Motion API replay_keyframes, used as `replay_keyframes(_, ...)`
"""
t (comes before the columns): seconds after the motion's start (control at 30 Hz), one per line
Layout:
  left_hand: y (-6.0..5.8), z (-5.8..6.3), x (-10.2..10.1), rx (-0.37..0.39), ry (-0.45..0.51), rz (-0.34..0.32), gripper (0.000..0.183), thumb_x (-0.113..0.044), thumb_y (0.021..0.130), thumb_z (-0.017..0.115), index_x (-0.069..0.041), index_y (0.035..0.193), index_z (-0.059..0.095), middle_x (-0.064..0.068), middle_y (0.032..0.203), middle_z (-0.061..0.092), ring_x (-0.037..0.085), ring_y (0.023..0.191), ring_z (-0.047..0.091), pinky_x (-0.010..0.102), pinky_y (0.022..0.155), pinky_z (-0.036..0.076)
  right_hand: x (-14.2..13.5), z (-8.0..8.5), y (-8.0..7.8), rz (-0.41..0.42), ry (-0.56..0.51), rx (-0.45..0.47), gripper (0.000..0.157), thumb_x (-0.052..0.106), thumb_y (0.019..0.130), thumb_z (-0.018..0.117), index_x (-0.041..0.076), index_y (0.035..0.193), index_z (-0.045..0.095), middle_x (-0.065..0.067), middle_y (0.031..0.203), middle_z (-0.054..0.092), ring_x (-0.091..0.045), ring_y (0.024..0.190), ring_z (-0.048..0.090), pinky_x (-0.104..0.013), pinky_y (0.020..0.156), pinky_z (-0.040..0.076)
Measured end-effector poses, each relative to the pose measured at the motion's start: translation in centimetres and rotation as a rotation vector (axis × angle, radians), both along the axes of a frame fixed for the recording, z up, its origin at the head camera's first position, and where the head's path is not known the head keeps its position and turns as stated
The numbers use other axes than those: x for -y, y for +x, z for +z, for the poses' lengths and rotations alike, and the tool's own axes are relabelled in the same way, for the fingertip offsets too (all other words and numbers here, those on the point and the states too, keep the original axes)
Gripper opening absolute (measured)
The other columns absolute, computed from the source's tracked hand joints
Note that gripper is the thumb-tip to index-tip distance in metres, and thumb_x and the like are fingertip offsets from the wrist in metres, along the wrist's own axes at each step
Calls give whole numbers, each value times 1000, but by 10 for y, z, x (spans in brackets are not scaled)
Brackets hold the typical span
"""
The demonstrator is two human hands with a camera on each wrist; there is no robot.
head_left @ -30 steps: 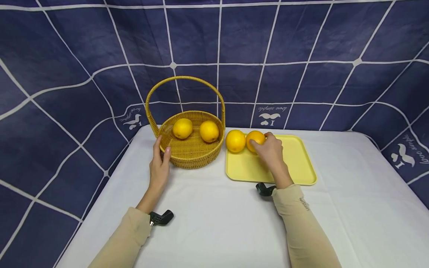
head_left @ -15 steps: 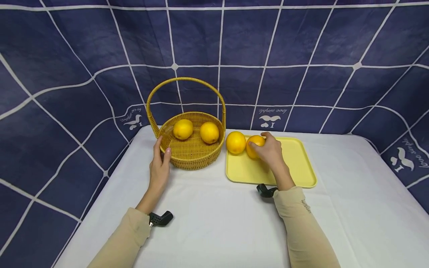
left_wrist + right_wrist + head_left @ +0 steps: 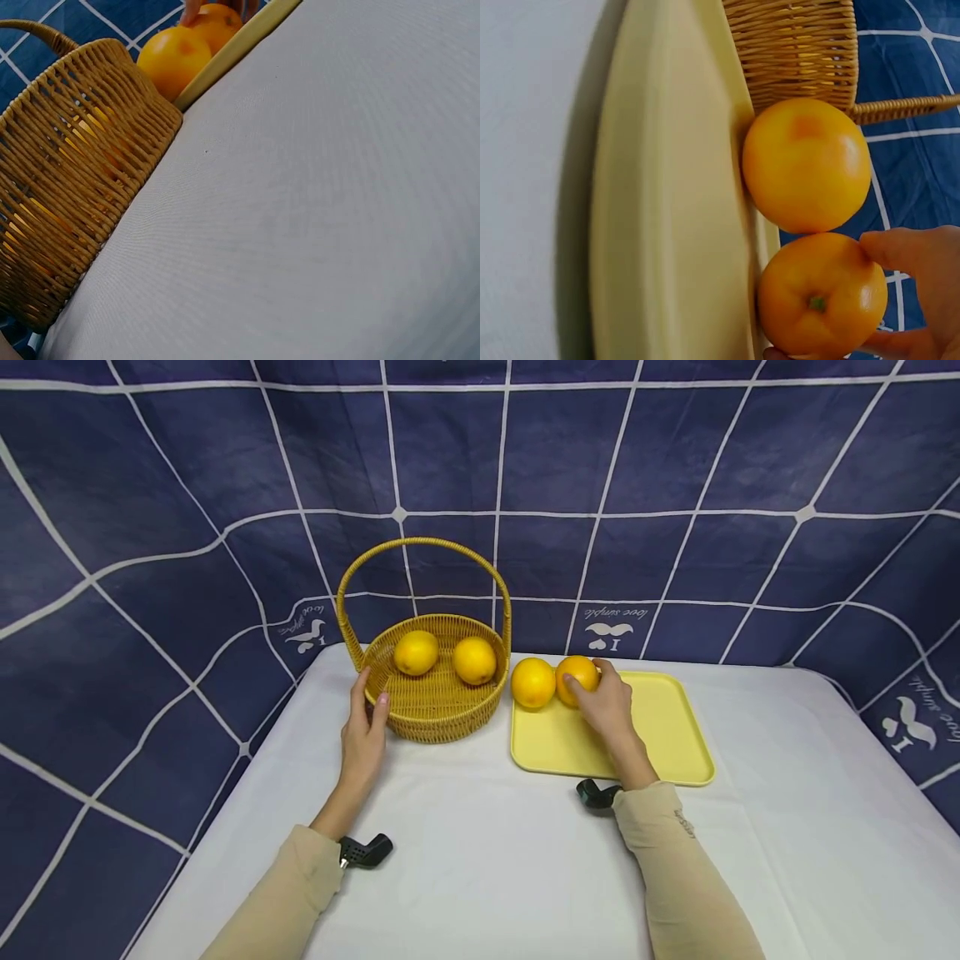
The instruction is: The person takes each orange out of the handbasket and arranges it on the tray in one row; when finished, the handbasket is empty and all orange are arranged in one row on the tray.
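Note:
In the head view my right hand (image 3: 609, 706) grips an orange (image 3: 577, 681), its thumb on the near side and fingers at the far right. The right wrist view shows this fruit's green stem end, with thumb and fingers around it. Against it sits a second orange (image 3: 533, 683), at the back left of a yellow tray (image 3: 667, 731). My left hand (image 3: 363, 745) touches the left side of a wicker basket (image 3: 435, 727) with extended fingers and thumb. Inside the basket lie two yellow-orange fruits, one at the left (image 3: 416, 653) and one at the right (image 3: 474, 661).
The basket's tall arched handle (image 3: 423, 541) rises above the fruits. A white cloth (image 3: 480, 860) covers the table, and a dark blue checked cloth (image 3: 547, 468) hangs behind it. The tray stands close to the basket's right side.
The orange at my right hand came slightly nearer half a second ago and is now a little farther back, against its neighbour. My left hand stays at the basket; the head view shifts slightly.

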State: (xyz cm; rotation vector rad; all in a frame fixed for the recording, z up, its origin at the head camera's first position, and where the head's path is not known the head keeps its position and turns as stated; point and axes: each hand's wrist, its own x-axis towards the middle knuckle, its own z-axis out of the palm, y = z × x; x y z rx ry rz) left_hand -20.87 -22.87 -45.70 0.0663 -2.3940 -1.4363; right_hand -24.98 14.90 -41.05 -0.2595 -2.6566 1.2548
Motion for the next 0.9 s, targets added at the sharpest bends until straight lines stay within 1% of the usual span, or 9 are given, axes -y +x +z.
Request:
replay_keyframes(0.17, 0, 0, 0, -12, 5, -10, 60, -51, 112, 41, -42, 168, 19, 1, 174, 29, 31, 157, 35, 52, 129, 28, 1, 1, 1, -22, 8, -7, 72, 41, 97, 70, -1, 151, 50, -28, 141, 62, -49, 132, 51, -57, 113, 43)
replay_keyframes(0.3, -2, 0, 0, -19, 11, -27, 62, -52, 112, 42, -40, 168, 19, 0, 174, 27, 31, 157, 34, 51, 129, 28, 0, 5, 3, -19, 28, 0, 72, 42, 96, 71, -2, 150, 50, -29, 139, 63, -49, 130, 53, -57, 112, 45)
replay_keyframes(0.53, -2, -2, 0, -17, 17, -28, 61, -52, 112, 42, -43, 168, 19, 0, 174, 28, 31, 157, 35, 51, 129, 29, -1, 8, 5, -33, 44, -24, 69, 40, 95, 72, -3, 146, 55, -30, 131, 66, -48, 124, 55, -56, 106, 47)
replay_keyframes(0.67, -2, -2, 1, -17, 22, -27, 62, -52, 111, 42, -42, 168, 19, 0, 174, 27, 31, 157, 35, 51, 129, 29, 0, 9, 5, -33, 65, -30, 67, 40, 95, 71, -5, 143, 57, -30, 127, 67, -47, 120, 57, -55, 103, 48)
replay_keyframes(0.77, -2, -2, 1, -19, 18, -25, 62, -52, 112, 42, -42, 168, 19, 0, 174, 27, 32, 156, 36, 51, 129, 29, 1, 10, 6, -33, 70, -15, 68, 41, 96, 70, -4, 144, 56, -30, 129, 67, -47, 120, 57, -55, 103, 48)
replay_keyframes(0.9, -2, -2, 1, -21, 17, -23, 61, -51, 112, 43, -42, 168, 19, 0, 174, 27, 30, 157, 35, 50, 129, 29, 3, 10, 6, -25, 71, 8, 71, 43, 97, 68, -3, 148, 53, -29, 137, 63, -48, 124, 56, -57, 108, 46)
